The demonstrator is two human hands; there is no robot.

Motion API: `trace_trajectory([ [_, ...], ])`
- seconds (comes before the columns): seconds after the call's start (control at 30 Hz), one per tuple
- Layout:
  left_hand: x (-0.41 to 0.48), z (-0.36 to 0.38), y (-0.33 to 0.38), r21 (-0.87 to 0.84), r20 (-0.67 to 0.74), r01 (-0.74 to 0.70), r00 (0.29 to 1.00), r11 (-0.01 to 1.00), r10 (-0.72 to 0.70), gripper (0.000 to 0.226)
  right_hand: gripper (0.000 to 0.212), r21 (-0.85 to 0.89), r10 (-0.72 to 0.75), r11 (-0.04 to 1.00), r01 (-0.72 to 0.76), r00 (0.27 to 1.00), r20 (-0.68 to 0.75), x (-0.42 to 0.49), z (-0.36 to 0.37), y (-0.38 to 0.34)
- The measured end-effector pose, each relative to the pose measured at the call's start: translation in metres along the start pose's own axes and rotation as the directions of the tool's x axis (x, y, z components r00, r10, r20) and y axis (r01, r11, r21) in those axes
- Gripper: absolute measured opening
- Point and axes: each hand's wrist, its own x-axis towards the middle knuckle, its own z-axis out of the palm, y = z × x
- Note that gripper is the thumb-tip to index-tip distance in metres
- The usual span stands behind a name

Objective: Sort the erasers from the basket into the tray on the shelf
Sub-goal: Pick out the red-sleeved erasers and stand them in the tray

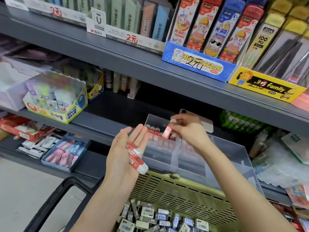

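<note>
Placing step: basket (184, 180) sits below the shelf (100, 124) with plenty of stock in it, and the tray (234, 153) on the shelf has a row (153, 129) of red erasers standing in its far-left compartment. My right hand (189, 129) has fingers pinched on one red eraser (167, 131) at that row's right end; left hand (123, 151) is flat, fingers straight, spare erasers (136, 156) lying on the palm. Next, as I judge it: seat it upright against the row, release, then pick from the palm.
</note>
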Motion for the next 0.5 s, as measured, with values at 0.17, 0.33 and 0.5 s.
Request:
trace_trajectory([
  [0.17, 0.001, -0.002, 0.002, 0.014, -0.018, -0.019, 1.0, 1.0, 0.02, 0.028, 0.017, -0.156, 0.092, 0.984, -0.087, 0.995, 0.026, 0.022, 0.008, 0.001],
  [0.33, 0.001, -0.002, 0.0, 0.03, -0.018, -0.012, 1.0, 0.999, 0.013, 0.028, 0.022, -0.442, 0.167, 0.895, -0.066, 0.967, 0.192, 0.029, 0.013, -0.006],
  [0.5, 0.002, -0.002, -0.002, 0.006, 0.007, 0.009, 1.0, 1.0, -0.009, 0.029, 0.022, -0.701, 0.169, 0.714, 0.006, 0.969, 0.181, 0.039, 0.026, -0.006],
])
